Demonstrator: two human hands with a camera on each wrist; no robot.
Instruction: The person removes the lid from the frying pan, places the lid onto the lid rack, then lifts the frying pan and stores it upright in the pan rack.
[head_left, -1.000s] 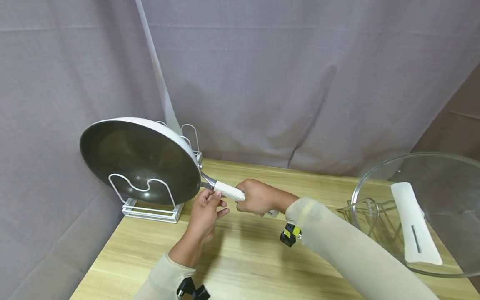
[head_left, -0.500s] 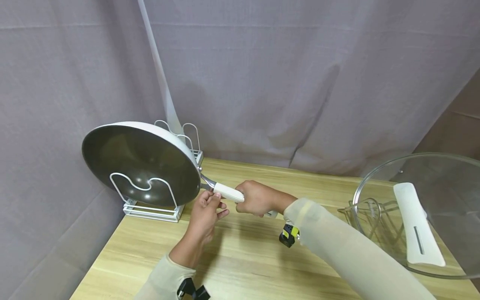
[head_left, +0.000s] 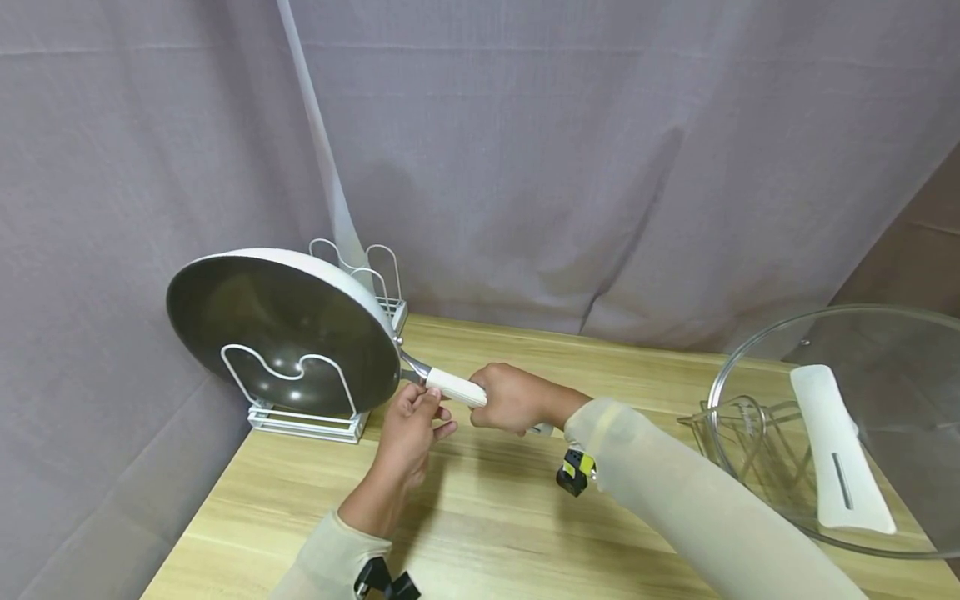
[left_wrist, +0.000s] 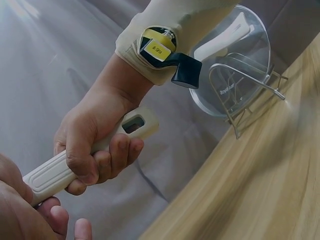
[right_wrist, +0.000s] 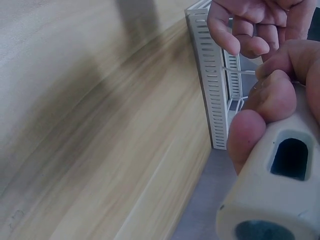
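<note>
A wok (head_left: 285,333) with a dark inside and white outside stands tilted on its side in a white wire rack (head_left: 307,427), behind the rack's front wire loop. Its cream handle (head_left: 456,387) points right, toward the middle of the table. My right hand (head_left: 517,398) grips the outer half of this handle; the slotted end sticks out past the fist in both wrist views. My left hand (head_left: 411,429) pinches the handle near the wok, thumb on top, with the other fingers loosely bent beneath.
At the right a large glass lid (head_left: 915,400) with a white handle piece (head_left: 840,458) leans in a metal wire stand (head_left: 701,429). Grey curtain (head_left: 525,167) hangs behind the wooden table (head_left: 510,533). More of the rack's wire loops rise behind the wok.
The wok's upper rim has sunk slightly and shifted a little right relative to the rack. Both hands keep their hold on the handle, almost still.
</note>
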